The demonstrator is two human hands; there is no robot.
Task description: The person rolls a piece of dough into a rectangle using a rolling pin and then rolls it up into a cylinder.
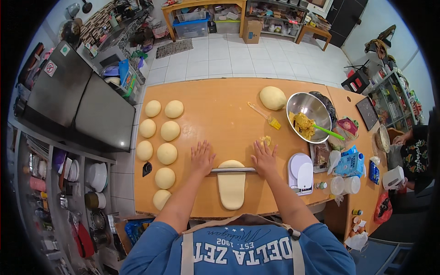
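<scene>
On my head feed: left hand (201, 159) palm down, fingers spread, at the left end of a thin metal rod (233, 170). Right hand (265, 160) matches it at the other end, fingers spread too. I can't tell how much of either palm bears on the rod or the table (220, 123). Rod lies crosswise over the flattened dough (231, 191), near its far end; dough is a long rounded tongue on the near edge side of the table, between the forearms. I count eight dough balls (167, 154) in two columns to the left. Bigger dough lump (272, 98) sits at far right, beside the steel bowl (318, 103) with yellow mix (302, 125) and green-handled tool (328, 132). Brush (274, 123) lies left of the bowl, white scale (301, 170) right of the right hand
</scene>
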